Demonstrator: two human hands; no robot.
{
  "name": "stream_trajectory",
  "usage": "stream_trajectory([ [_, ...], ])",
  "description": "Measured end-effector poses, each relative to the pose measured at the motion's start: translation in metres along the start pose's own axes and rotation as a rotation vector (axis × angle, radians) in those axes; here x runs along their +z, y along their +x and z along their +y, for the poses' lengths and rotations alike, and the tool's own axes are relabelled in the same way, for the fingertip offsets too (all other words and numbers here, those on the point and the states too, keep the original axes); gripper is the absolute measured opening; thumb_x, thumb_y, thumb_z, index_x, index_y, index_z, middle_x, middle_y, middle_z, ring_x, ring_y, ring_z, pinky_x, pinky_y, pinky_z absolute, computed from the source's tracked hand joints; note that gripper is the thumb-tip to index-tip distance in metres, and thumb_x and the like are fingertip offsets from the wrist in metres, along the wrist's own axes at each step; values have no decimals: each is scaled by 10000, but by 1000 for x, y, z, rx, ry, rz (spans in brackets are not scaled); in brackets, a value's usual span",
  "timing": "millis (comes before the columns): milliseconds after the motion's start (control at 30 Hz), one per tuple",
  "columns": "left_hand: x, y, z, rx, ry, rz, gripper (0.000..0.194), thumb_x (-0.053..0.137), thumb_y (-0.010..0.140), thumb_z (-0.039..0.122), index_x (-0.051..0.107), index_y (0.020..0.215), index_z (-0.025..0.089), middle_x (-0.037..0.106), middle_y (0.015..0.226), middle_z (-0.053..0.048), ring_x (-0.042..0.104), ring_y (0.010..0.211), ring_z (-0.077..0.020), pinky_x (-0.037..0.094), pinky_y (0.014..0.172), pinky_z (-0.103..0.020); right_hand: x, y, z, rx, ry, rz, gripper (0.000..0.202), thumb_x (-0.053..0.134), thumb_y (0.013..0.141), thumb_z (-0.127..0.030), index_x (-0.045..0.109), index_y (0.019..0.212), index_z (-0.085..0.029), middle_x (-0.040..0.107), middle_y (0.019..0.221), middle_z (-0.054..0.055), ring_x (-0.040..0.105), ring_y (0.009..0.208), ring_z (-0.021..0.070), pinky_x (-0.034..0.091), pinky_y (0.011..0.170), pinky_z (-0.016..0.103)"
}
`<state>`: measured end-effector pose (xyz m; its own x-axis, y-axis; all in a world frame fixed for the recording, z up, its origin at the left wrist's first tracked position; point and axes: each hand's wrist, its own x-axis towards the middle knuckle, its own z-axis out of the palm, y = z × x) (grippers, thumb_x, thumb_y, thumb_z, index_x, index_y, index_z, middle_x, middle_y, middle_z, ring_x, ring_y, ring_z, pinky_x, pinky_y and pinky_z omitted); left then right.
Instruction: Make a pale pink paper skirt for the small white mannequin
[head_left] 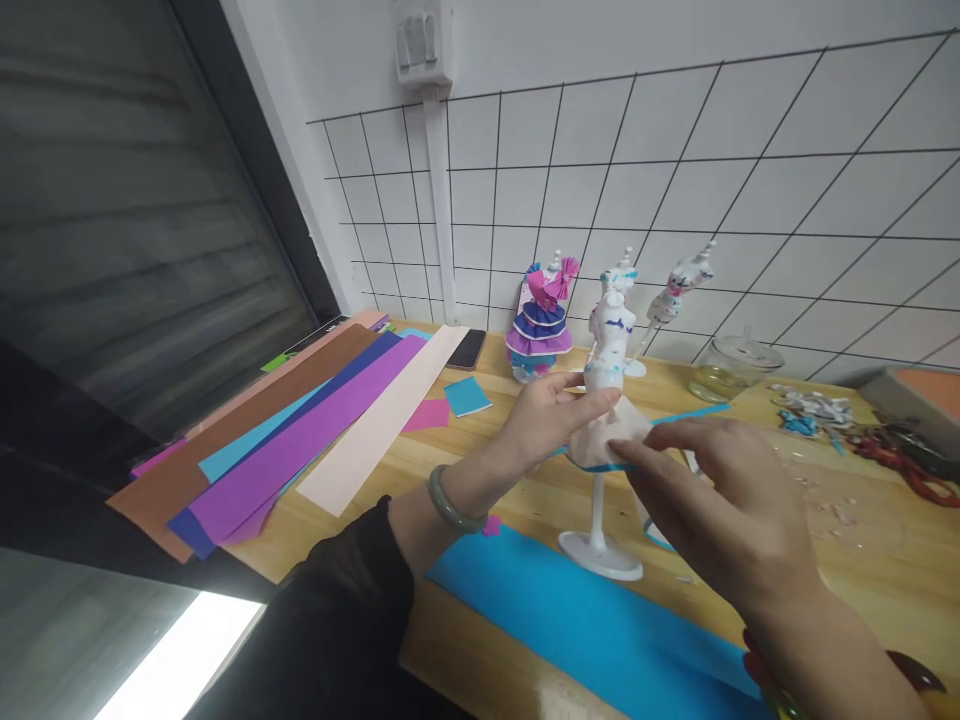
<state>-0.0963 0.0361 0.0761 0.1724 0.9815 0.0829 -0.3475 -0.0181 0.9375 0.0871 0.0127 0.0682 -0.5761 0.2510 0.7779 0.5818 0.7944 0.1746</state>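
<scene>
A small white mannequin (610, 350) stands upright on a round-based stand (598, 552). Around its lower part sits a pale skirt piece (600, 440) with a blue edge, which looks like crepe paper. My left hand (546, 415) grips the mannequin at the waist, thumb in front and other fingers partly hidden behind. My right hand (720, 490) pinches the skirt piece on its right side between thumb and fingers. Below the stand lies a wide blue paper strip (577, 610), with a small magenta scrap (492, 526) at its far edge.
Long coloured paper strips (315, 440) fan out at left, near a phone (468, 349). Behind stand a mannequin in a ruffled dress (541, 320) and a tilted mannequin (679, 285). At right are a glass pot (731, 368), red-handled scissors (934, 488) and a box (919, 400).
</scene>
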Motion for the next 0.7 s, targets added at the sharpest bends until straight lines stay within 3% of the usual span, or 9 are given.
stream_trajectory([
  [167,-2,0,5,32,48,-1,366,766,733,437,665,883,118,622,738,-13,575,710,-122,455,720,-276,0,0,-6,-159,19,11,394,617,856,-34,598,1196,-233,680,879,69,598,796,243,432,643,378],
  [300,-4,1,8,51,63,16,371,762,732,437,673,896,115,640,797,-30,587,758,-142,457,747,-297,1,7,-10,-163,25,-25,369,629,848,-43,611,1157,-244,687,838,45,609,766,225,414,615,364],
  [400,-8,2,10,76,80,-13,403,757,738,457,682,944,119,668,880,-57,607,811,-170,462,758,-308,-1,10,-11,-121,168,-30,371,626,845,-84,606,1179,-244,694,906,64,628,789,227,453,648,373],
  [467,-12,2,11,88,108,-61,432,753,745,478,686,994,130,681,928,-72,619,843,-186,464,763,-309,-5,10,-9,36,288,27,314,616,857,-122,614,1148,-241,689,948,78,643,832,237,482,709,389],
  [567,-16,2,12,67,145,-159,476,731,773,496,668,1107,163,690,955,-80,637,882,-213,471,775,-322,-7,8,-2,465,381,80,161,602,909,-260,644,1065,-258,701,1001,68,662,919,254,494,785,400],
  [633,-16,1,12,76,174,-219,474,706,799,501,658,1145,180,686,952,-77,640,901,-219,473,789,-330,-5,7,4,700,479,-2,185,590,926,-389,668,1042,-268,716,1057,58,664,985,263,508,809,393],
  [700,-16,0,11,116,219,-248,447,691,808,509,674,1112,182,680,957,-76,635,912,-218,470,797,-328,-1,7,9,813,647,-110,252,566,930,-474,689,1017,-272,725,1071,48,666,1009,252,533,807,365],
])
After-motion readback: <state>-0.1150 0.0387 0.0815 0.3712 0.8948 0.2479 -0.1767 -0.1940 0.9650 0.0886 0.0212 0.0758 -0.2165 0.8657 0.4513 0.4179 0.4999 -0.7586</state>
